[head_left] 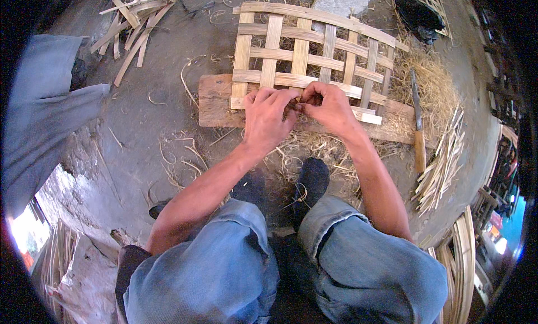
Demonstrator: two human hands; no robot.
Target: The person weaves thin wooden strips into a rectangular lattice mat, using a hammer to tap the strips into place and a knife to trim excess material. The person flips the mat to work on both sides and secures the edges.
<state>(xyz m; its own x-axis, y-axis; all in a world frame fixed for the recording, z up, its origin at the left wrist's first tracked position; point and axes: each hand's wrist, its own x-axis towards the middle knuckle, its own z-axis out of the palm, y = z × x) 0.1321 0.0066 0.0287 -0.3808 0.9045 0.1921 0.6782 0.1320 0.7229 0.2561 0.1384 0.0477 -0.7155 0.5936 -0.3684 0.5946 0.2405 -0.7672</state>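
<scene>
A woven lattice panel (300, 52) of flat bamboo strips lies in front of me, its near edge over a wooden board (216, 102). Both hands meet at the middle of that near edge. My left hand (266, 114) is bent over the edge strip, its thumb and fingers closing toward the right hand. Close beside it, my right hand (328, 108) pinches at the same spot with thumb and forefinger. Between the fingertips a strip end seems to show, but the fingers partly hide it. The lattice's far part rests over shavings.
A knife with a wooden handle (419, 147) lies right of the board, beside a bundle of thin strips (443, 161). Loose shavings (428, 74) heap behind it. Cut strips (134, 21) lie far left, near a person's trouser leg (45, 111). A stone block (342, 0) and black bag (417, 15) are at the back.
</scene>
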